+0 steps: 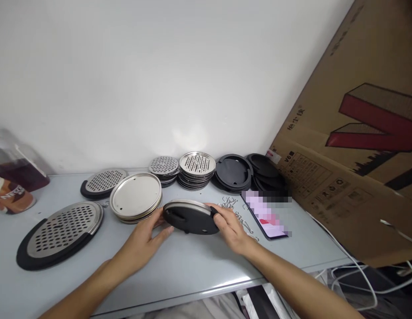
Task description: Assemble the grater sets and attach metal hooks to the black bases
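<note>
Both my hands hold a black round base by its sides, tilted up above the table front. A thin metal disc edge shows along its top; the far face is hidden. My left hand grips the left rim, thumb underneath, fingers partly hidden behind. My right hand pinches the right rim. Just left of the held piece is a stack of plain metal discs. Perforated grater-like discs in black holders, a large one and another behind it, lie further left. Small wire clips lie beyond my right hand.
At the back stand stacks of slotted metal discs, grater-like discs and black round bases. A phone lies to the right, beside a large cardboard box. A bottle and a Nescafe container are far left.
</note>
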Tool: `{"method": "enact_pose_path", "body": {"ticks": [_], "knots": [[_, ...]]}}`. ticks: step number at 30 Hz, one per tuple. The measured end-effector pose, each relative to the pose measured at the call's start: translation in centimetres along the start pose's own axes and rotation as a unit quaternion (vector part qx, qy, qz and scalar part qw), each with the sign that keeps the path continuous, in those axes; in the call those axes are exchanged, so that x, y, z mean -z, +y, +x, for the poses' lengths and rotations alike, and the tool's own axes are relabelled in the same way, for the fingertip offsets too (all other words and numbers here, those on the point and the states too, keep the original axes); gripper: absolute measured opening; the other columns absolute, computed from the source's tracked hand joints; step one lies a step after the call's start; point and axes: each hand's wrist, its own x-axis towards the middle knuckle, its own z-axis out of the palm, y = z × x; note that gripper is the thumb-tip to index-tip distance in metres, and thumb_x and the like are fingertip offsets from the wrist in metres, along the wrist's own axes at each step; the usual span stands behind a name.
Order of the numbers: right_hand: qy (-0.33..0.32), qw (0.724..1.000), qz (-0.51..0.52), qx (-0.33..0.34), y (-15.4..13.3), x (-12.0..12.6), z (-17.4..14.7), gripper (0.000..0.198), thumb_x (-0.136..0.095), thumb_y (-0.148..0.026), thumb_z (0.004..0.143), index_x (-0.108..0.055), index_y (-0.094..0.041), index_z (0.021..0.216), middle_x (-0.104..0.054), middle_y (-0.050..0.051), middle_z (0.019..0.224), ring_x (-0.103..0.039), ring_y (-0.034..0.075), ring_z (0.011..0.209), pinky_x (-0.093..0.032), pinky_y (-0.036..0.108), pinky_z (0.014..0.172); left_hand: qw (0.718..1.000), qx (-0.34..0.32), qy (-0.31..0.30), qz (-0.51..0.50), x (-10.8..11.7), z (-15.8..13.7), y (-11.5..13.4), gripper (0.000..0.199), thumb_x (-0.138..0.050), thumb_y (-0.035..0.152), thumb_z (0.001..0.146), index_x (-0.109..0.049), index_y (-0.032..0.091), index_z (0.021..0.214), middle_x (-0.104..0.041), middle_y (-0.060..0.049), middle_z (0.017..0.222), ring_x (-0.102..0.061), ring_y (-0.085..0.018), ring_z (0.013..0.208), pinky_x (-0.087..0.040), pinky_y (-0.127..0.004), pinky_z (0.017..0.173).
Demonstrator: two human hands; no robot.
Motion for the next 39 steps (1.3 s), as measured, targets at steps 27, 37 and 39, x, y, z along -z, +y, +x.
{"method": "enact_pose_path", "body": {"ticks": [27, 37, 39], "knots": [[-0.237, 0.968, -0.065, -0.046, 0.6, 0.2, 0.2, 0.124, -0.088, -0.058, 0.053, -0.024, -0.026, 0.155, -0.017, 0.014, 0.161, -0.024, 0.036, 0.146, -0.025, 0.046, 0.119, 0.990, 0.084, 0.013, 0.115, 0.9, 0.0, 0.7, 0.038, -0.041, 0.043, 0.098, -0.058, 0.021, 0.123, -0.066, -0.001, 0.078, -0.064, -0.021, 0.075, -0.047, -0.030, 0.070], [-0.292, 0.953, -0.064, -0.056, 0.6, -0.6, 0.2, 0.137, -0.092, -0.055, 0.046, -0.013, -0.035, 0.156, 0.004, 0.011, 0.164, -0.015, 0.039, 0.148, -0.025, 0.047, 0.118, 0.984, 0.062, 0.008, 0.168, 1.2, -0.1, 0.6, 0.034, -0.036, 0.041, 0.101, -0.059, 0.025, 0.120, -0.070, -0.003, 0.109, -0.064, -0.023, 0.103, -0.045, -0.032, 0.088], [-0.282, 0.956, -0.065, -0.055, 0.6, -0.6, 0.2, 0.135, -0.092, -0.054, 0.046, -0.015, -0.034, 0.156, 0.000, 0.011, 0.164, -0.018, 0.038, 0.147, -0.026, 0.046, 0.118, 0.982, 0.057, 0.011, 0.181, 1.3, -0.1, 0.6, 0.033, -0.036, 0.040, 0.101, -0.060, 0.024, 0.118, -0.070, -0.003, 0.108, -0.065, -0.023, 0.103, -0.045, -0.032, 0.087]]}}
